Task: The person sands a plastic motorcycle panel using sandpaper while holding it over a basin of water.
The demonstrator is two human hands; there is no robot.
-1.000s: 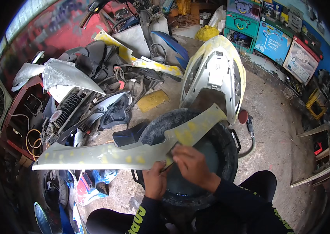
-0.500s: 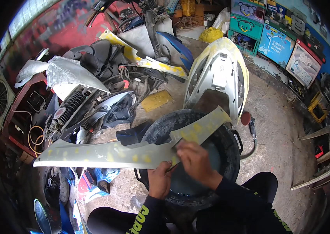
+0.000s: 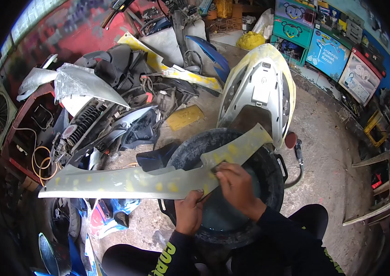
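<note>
A long grey-green motorcycle body panel with yellow patches lies across my front, over a black tub of cloudy water. My left hand is closed around the panel's lower edge near its middle, thumb on top. My right hand presses a small dark piece of sandpaper against the panel where it narrows and bends up to the right. The fingers cover most of that piece.
Beyond the tub stands a silver and yellow motorcycle fairing. A sander with a hose rests to its right. Motorcycle parts pile up at the left, with a yellow sheet beside them. A frame stands far right.
My right hand has moved slightly to the right and down along the panel with the sandpaper. My left hand and the panel stay almost in place.
</note>
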